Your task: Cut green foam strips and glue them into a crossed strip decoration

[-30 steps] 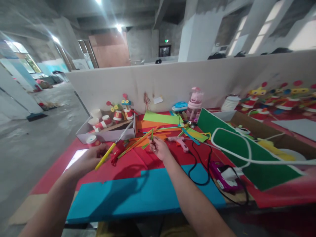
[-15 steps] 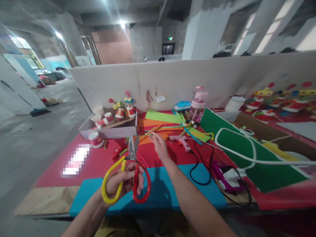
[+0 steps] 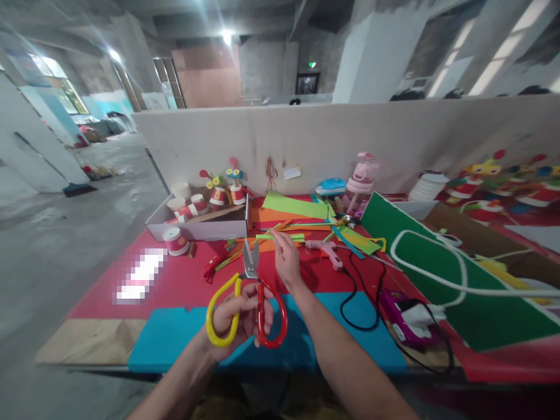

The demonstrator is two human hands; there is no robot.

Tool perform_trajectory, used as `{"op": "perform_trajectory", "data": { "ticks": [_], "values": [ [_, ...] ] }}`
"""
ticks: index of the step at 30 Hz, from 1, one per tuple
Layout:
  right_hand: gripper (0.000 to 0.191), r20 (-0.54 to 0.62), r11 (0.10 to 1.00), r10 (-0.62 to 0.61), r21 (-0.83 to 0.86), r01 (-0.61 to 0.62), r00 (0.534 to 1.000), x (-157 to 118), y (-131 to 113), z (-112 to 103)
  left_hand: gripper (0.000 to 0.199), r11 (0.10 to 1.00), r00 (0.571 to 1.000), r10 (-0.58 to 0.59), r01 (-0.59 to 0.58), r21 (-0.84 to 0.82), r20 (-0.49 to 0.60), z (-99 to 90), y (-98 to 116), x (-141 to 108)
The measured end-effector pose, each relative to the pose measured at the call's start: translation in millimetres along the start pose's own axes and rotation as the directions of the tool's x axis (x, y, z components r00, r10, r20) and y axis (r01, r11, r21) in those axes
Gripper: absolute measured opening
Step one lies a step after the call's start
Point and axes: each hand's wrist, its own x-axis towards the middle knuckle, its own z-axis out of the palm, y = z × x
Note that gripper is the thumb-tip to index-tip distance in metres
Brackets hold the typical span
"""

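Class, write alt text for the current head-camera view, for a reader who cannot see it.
A person's left hand holds scissors with yellow and red handles, blades slightly open; the right hand is beside thin paper strips on a red-covered table. A pink glue gun lies nearby; farther back, left, an open box holds red-and-white cups.

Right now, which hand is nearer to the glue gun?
The right. The right hand is just left of the glue gun's nozzle; the left hand is farther left and closer to the body, holding scissors.
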Motion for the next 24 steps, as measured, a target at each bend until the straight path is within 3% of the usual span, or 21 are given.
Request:
{"op": "perform_trajectory", "data": {
  "ticks": [10,18,24],
  "values": [
    [0.035,0.021,1.000,0.006,0.010,-0.006,1.000,-1,-5,1,0.029,0.998,0.997,0.061,-0.062,0.016,0.042,-1.9,2,6],
    [0.035,-0.040,1.000,-0.030,0.000,0.030,0.999,-2,-5,-2,0.024,0.994,0.995,0.099,-0.099,-0.036,-0.008,7.4,-8,15],
    [0.034,0.007,0.997,-0.035,0.062,0.034,0.999,-1,-7,-4,0.027,0.989,0.993,0.120,-0.119,-0.083,-0.004,5.1,1,8]
  ]
}}
